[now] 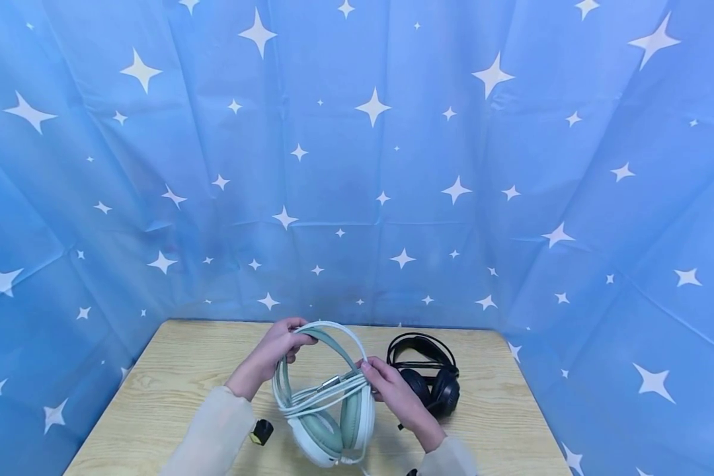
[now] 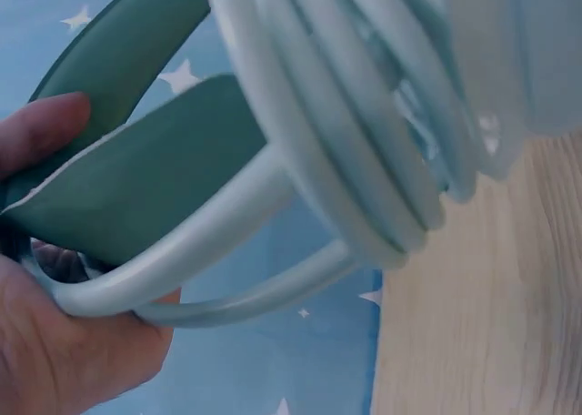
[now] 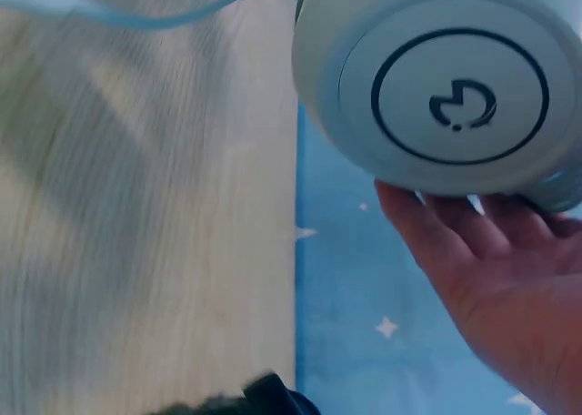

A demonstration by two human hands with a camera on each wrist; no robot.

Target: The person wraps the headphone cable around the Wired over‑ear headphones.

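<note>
A pair of white headphones (image 1: 366, 416) with pale green padding is held tilted above the table, ear cups toward me. My left hand (image 1: 276, 349) grips the headband at its upper left; in the left wrist view, the left hand (image 2: 77, 347) has its thumb against the green band padding (image 2: 164, 174). On the other side, my right hand (image 1: 395, 393) holds the band just above the right ear cup, thumb in front. The pale cable (image 2: 355, 115) lies in several loops across the band. In the right wrist view, the right hand's fingers (image 3: 464, 228) are partly hidden behind the ear cup (image 3: 455, 96).
Black headphones (image 1: 443, 393) lie on the wooden table (image 1: 172, 377), just beyond my right hand. A small black item (image 1: 262, 431) with a yellow part shows beside the left sleeve. A blue curtain (image 1: 345, 178) with white stars hangs behind the table and along both sides.
</note>
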